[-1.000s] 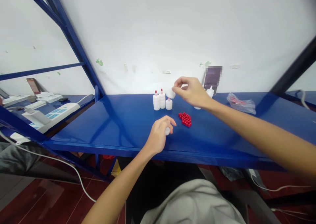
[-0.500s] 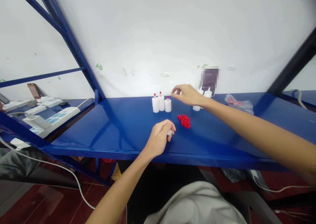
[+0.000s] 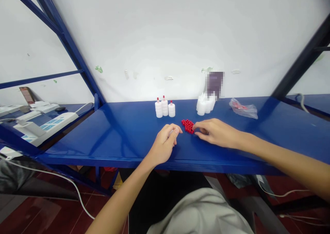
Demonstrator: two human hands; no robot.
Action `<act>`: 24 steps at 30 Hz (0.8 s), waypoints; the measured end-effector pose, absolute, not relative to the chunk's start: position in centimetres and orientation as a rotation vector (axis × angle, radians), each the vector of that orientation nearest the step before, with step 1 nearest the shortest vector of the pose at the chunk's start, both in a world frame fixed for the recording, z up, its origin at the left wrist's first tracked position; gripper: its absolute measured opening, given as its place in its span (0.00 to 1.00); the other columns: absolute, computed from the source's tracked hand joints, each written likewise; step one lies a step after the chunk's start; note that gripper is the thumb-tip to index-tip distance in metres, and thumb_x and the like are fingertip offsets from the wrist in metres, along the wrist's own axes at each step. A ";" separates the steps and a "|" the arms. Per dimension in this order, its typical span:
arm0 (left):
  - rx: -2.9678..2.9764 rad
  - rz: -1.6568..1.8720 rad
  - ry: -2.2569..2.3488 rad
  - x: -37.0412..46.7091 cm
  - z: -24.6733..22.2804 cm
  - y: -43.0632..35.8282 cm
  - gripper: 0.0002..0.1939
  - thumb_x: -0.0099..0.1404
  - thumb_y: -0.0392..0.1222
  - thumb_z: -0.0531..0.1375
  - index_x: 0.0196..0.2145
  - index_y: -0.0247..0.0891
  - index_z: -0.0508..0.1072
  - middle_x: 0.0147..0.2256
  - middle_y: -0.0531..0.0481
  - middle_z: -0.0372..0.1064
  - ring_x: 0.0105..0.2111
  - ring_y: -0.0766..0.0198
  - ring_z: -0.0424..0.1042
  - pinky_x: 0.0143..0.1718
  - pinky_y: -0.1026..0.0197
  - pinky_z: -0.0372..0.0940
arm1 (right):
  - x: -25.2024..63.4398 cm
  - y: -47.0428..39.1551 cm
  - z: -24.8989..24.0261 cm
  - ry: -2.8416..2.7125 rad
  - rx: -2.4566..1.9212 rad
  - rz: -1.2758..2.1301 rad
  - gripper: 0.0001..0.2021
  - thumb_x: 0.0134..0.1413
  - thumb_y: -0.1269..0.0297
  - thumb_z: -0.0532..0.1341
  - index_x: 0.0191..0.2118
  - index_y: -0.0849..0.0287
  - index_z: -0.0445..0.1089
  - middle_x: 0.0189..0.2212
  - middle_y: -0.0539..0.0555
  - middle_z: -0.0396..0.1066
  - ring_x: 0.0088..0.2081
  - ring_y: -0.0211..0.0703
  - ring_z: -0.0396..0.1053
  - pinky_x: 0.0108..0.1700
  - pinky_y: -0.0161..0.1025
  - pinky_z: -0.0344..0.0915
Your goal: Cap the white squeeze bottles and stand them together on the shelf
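Blue metal shelf (image 3: 123,131) against a white wall, blue rack struts both sides; it serves as the work surface.

Left hand (image 3: 163,144) rests on the shelf near the front edge, fingers curled shut around something small and white. It's mostly hidden in the grip, so can't say for sure what it is; probably one of the small bottles, held low and steady on the surface.

Right hand (image 3: 219,133) lies flat-ish just right of the pile of red caps (image 3: 188,125), fingertips touching the pile's near edge, thumb and forefinger pinched together. Whether a cap is actually between them: cannot tell, too small.

Caps sit in one tight cluster between the two hands, so either hand reaches them without stretching.

Three capped bottles (image 3: 164,108) stand upright in a row behind the pile, touching each other, red tips up. Uncapped white bottles (image 3: 205,105) are bunched further right, near the wall, apart from the capped ones, so the two lots are kept separate.

Clear plastic bag (image 3: 243,108) with some red bits inside lies right of that bunch. Power strip (image 3: 51,122) and cable on the next shelf to the left, well apart.
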State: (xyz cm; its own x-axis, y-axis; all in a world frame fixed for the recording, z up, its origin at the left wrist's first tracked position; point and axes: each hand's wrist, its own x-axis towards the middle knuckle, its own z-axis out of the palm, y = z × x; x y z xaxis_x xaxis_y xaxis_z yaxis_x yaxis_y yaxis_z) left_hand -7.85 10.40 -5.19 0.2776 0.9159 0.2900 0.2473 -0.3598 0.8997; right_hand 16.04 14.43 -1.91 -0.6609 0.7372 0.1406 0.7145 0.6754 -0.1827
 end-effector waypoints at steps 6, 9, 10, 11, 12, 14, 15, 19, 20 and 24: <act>1.787 1.065 1.017 -7.8 -5.3 10.6 0.16 0.74 0.52 0.49 0.38 0.38 0.68 0.27 0.53 0.64 0.29 0.65 0.65 0.34 0.63 0.60 | 15.6 14.8 -2.4 -2.708 -1.084 0.212 0.09 0.64 0.65 0.53 0.41 0.56 0.72 0.28 0.52 0.72 0.28 0.41 0.68 0.32 0.37 0.57; 1.765 1.085 1.030 -7.7 -5.0 10.5 0.15 0.73 0.48 0.49 0.35 0.38 0.68 0.26 0.55 0.59 0.28 0.66 0.60 0.32 0.63 0.57 | 15.2 14.6 -2.4 -2.697 -1.089 0.274 0.08 0.63 0.65 0.54 0.39 0.56 0.70 0.24 0.49 0.69 0.25 0.39 0.65 0.30 0.36 0.56; 1.744 1.083 1.027 -7.7 -4.9 10.4 0.14 0.72 0.47 0.49 0.33 0.38 0.67 0.25 0.55 0.57 0.27 0.67 0.58 0.32 0.63 0.55 | 15.1 14.4 -2.3 -2.690 -1.091 0.318 0.07 0.63 0.65 0.55 0.38 0.56 0.70 0.22 0.48 0.68 0.23 0.39 0.63 0.29 0.36 0.55; 1.720 1.073 1.018 -7.7 -4.7 10.3 0.14 0.72 0.45 0.49 0.31 0.37 0.66 0.24 0.56 0.56 0.26 0.67 0.57 0.31 0.63 0.54 | 14.9 14.1 -2.2 -2.679 -1.086 0.373 0.06 0.62 0.65 0.56 0.38 0.56 0.70 0.21 0.46 0.66 0.22 0.38 0.62 0.28 0.35 0.55; 1.701 1.053 1.006 -7.7 -4.5 10.2 0.14 0.71 0.44 0.49 0.30 0.37 0.66 0.24 0.56 0.55 0.26 0.67 0.56 0.30 0.63 0.53 | 14.6 13.8 -2.0 -2.659 -1.071 0.429 0.05 0.61 0.65 0.56 0.37 0.56 0.70 0.20 0.46 0.66 0.22 0.37 0.61 0.27 0.35 0.55; 1.681 1.024 0.980 -7.7 -4.3 10.1 0.14 0.69 0.42 0.48 0.28 0.36 0.65 0.23 0.56 0.54 0.25 0.68 0.53 0.30 0.63 0.51 | 14.0 13.1 -1.5 -2.571 -1.023 0.518 0.04 0.60 0.65 0.58 0.36 0.56 0.69 0.20 0.45 0.66 0.21 0.35 0.61 0.28 0.34 0.56; 1.680 1.021 0.967 -7.7 -4.3 10.1 0.15 0.69 0.42 0.48 0.27 0.36 0.65 0.23 0.55 0.54 0.25 0.68 0.52 0.29 0.62 0.50 | 13.6 12.7 -1.3 -2.500 -0.993 0.541 0.04 0.60 0.64 0.58 0.36 0.56 0.69 0.21 0.45 0.67 0.22 0.35 0.61 0.28 0.34 0.58; 1.626 1.056 0.885 -7.7 -4.6 10.3 0.15 0.68 0.43 0.48 0.24 0.36 0.61 0.24 0.55 0.53 0.25 0.68 0.50 0.29 0.61 0.49 | 11.8 11.7 -0.9 -2.281 -0.861 0.519 0.03 0.58 0.65 0.59 0.37 0.57 0.69 0.23 0.46 0.70 0.24 0.35 0.64 0.30 0.34 0.61; 1.597 1.063 0.858 -7.7 -4.8 10.4 0.15 0.69 0.44 0.49 0.25 0.36 0.60 0.24 0.55 0.52 0.25 0.69 0.50 0.28 0.61 0.48 | 11.3 11.6 -0.9 -2.274 -0.833 0.503 0.03 0.58 0.67 0.59 0.37 0.58 0.69 0.23 0.46 0.70 0.24 0.35 0.65 0.30 0.34 0.61; 1.538 1.080 0.774 -7.7 -5.2 10.5 0.16 0.68 0.47 0.51 0.25 0.37 0.57 0.24 0.56 0.48 0.25 0.69 0.47 0.27 0.62 0.47 | 10.3 11.5 -1.2 -2.280 -0.772 0.477 0.03 0.57 0.70 0.58 0.37 0.58 0.69 0.24 0.46 0.72 0.24 0.34 0.66 0.31 0.33 0.62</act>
